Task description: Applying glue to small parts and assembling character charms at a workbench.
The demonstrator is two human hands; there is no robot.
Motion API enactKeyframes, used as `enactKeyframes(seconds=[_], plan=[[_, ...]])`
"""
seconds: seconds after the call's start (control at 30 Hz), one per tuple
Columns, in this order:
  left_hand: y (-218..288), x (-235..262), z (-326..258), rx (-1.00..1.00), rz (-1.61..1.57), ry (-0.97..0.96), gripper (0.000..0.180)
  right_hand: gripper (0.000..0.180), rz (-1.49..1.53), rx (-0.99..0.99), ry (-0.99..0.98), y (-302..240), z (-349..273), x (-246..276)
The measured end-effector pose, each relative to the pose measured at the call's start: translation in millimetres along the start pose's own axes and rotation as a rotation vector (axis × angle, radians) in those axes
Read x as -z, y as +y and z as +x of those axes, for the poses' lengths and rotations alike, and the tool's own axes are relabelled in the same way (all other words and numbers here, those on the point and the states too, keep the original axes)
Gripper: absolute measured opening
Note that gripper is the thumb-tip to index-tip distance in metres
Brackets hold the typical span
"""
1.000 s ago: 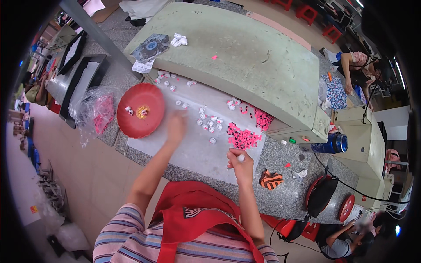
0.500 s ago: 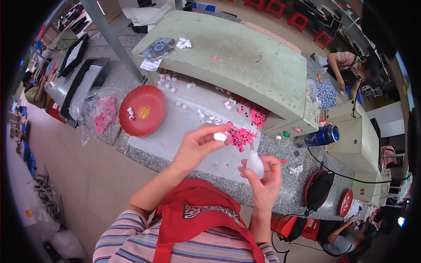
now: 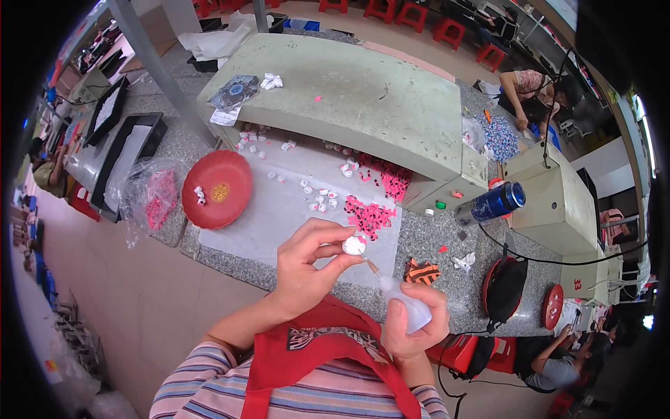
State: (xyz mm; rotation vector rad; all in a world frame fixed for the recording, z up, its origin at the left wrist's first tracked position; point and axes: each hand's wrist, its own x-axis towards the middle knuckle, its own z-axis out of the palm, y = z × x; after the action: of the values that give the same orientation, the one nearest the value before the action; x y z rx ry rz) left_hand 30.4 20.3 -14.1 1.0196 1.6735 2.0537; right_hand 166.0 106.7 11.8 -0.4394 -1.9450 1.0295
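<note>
Between the thumb and fingers of my left hand [image 3: 307,264] is a small white rounded piece [image 3: 354,245] with a pink spot. My right hand [image 3: 417,318] is wrapped round a translucent squeeze bottle [image 3: 408,305] with a thin brownish nozzle. The nozzle's tip meets or nearly meets the white piece; I cannot tell which. Just beyond my hands, a pile of small pink and black pieces [image 3: 370,218] lies on a white sheet [image 3: 269,202]. More white pieces [image 3: 322,200] are scattered on that sheet.
A pale green metal hood [image 3: 342,91] stands over the sheet's far part. To the left are a red dish [image 3: 236,183] and a plastic bag of pink pieces [image 3: 159,195]. At right lie an orange-and-black striped wrapper [image 3: 421,272], a blue bottle [image 3: 492,202] and a black bag [image 3: 507,293]. Co-workers [image 3: 530,94] sit nearby.
The bottle has tipped from upright toward the left, bringing its nozzle to the white piece. That piece has turned, now showing pink. The view has shifted, uncovering the striped wrapper.
</note>
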Motion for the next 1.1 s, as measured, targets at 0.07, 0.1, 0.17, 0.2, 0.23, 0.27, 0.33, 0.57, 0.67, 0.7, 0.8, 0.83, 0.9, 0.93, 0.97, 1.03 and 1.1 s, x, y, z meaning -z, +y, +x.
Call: enactKeyframes(seconds=[0.07, 0.1, 0.17, 0.2, 0.23, 0.27, 0.33, 0.57, 0.67, 0.7, 0.8, 0.83, 0.9, 0.93, 0.97, 1.03, 1.1], plan=[[0.0, 0.2, -0.1, 0.005, 0.01, 0.006, 0.031, 0.019, -0.023, 0.0, -0.012, 1.4, 0.9, -0.5], [-0.2, 0.1, -0.1, -0.008, -0.009, -0.008, 0.031, 0.019, 0.009, -0.006, -0.018, 2.3, 1.6, -0.8], [-0.8, -0.5, -0.1, 0.011, 0.003, 0.01, 0.031, 0.02, -0.022, 0.0, -0.023, 3.6, 3.6, -1.5], [-1.1, -1.0, -0.2, 0.011, 0.0, 0.014, 0.031, 0.02, 0.022, 0.021, -0.016, 4.1, 4.9, -2.0], [-1.5, -1.5, -0.2, 0.013, 0.001, 0.014, 0.031, 0.02, -0.021, 0.004, -0.026, 5.5, 7.2, -3.0], [-1.8, -2.0, -0.2, 0.022, -0.008, 0.018, 0.03, 0.022, -0.018, 0.08, -0.034, 7.3, 10.0, -4.0], [-2.6, -2.1, 0.4, 0.032, -0.015, 0.02, 0.03, 0.025, -0.015, 0.153, -0.041, 7.4, 13.5, -4.8], [-4.1, 0.9, 3.8, -0.024, 0.082, 0.003, 0.029, 0.023, -0.039, 0.116, -0.134, 3.5, 20.5, 1.7], [-3.2, 0.1, 4.6, 0.057, -0.031, 0.017, 0.03, 0.023, -0.058, 0.104, -0.112, 5.3, 20.7, 0.9], [-2.7, 0.4, 5.2, 0.122, -0.145, 0.009, 0.031, 0.023, -0.054, 0.107, -0.091, 5.9, 20.5, 0.5], [-1.1, 4.0, 7.7, 0.376, -0.388, -0.004, 0.033, 0.024, -0.017, 0.146, -0.072, 7.0, 18.9, 0.1], [-0.8, 4.6, 8.2, 0.377, -0.388, -0.003, 0.033, 0.024, -0.043, 0.134, -0.083, 7.5, 18.8, 0.2], [-0.3, 5.9, 8.7, 0.433, -0.426, -0.019, 0.034, 0.024, -0.04, 0.168, -0.076, 8.0, 18.6, 0.7], [-0.3, 5.9, 8.5, 0.426, -0.411, -0.011, 0.034, 0.024, -0.053, 0.169, -0.087, 8.3, 18.8, 0.9], [-0.1, 6.1, 8.2, 0.425, -0.424, -0.012, 0.034, 0.024, -0.032, 0.167, -0.094, 8.3, 18.7, 0.8], [0.4, 6.3, 7.4, 0.422, -0.436, -0.011, 0.034, 0.024, -0.01, 0.166, -0.102, 8.5, 18.9, 0.4], [0.8, 7.0, 6.8, 0.441, -0.457, -0.023, 0.033, 0.024, 0.008, 0.168, -0.11, 8.7, 19.1, 0.0]])
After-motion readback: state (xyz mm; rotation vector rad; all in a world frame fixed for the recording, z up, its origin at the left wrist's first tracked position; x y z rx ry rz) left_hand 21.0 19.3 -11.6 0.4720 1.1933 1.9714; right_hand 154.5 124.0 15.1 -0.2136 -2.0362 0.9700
